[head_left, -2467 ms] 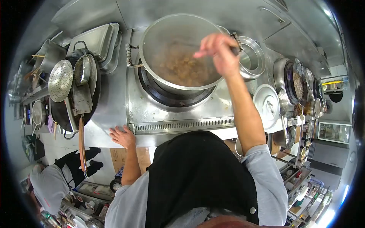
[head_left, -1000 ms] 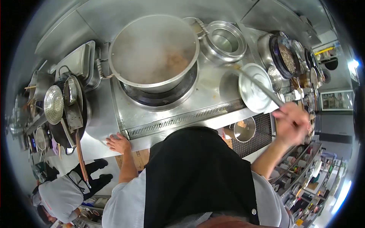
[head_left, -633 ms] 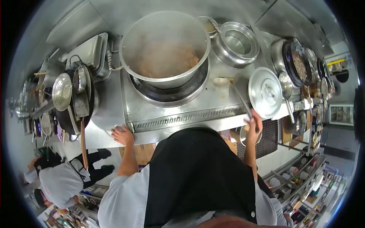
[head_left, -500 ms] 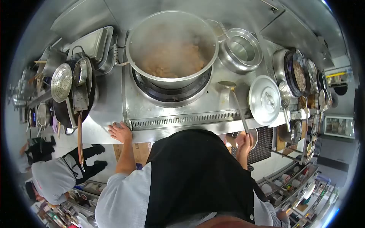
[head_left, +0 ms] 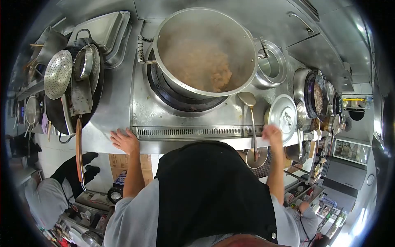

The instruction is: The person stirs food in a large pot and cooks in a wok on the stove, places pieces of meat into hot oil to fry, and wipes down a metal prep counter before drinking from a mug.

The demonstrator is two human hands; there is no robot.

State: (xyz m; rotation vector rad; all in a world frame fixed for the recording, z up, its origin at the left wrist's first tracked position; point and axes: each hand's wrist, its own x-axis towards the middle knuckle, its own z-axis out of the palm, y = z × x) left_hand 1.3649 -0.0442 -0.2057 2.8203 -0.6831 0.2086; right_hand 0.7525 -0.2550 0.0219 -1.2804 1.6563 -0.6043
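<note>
My left hand [head_left: 124, 140] lies with its fingers spread on the front edge of the steel stove counter [head_left: 189, 145]. Apart from the ladle, my right hand [head_left: 272, 135] is over the front edge beside the metal lid [head_left: 283, 117]; motion blurs its fingers. The long-handled ladle [head_left: 252, 119] rests on the counter, its handle sticking out past the front edge. Behind it, a large two-handled pot [head_left: 175, 79] stands on the burner ring [head_left: 160, 92]. Brown chunks of food [head_left: 220, 72] steam inside, partly hidden by the vapour.
On the left sit a wok [head_left: 53, 113], a perforated skimmer [head_left: 57, 74] and stacked trays [head_left: 96, 31]. Smaller pots [head_left: 273, 66] stand right of the big pot. Below the front edge is a round container [head_left: 259, 160]. Another person [head_left: 47, 201] is at the lower left.
My right hand has let go of the ladle handle and moved up and right, towards the lid. The view has shifted slightly. My left hand stays on the counter edge.
</note>
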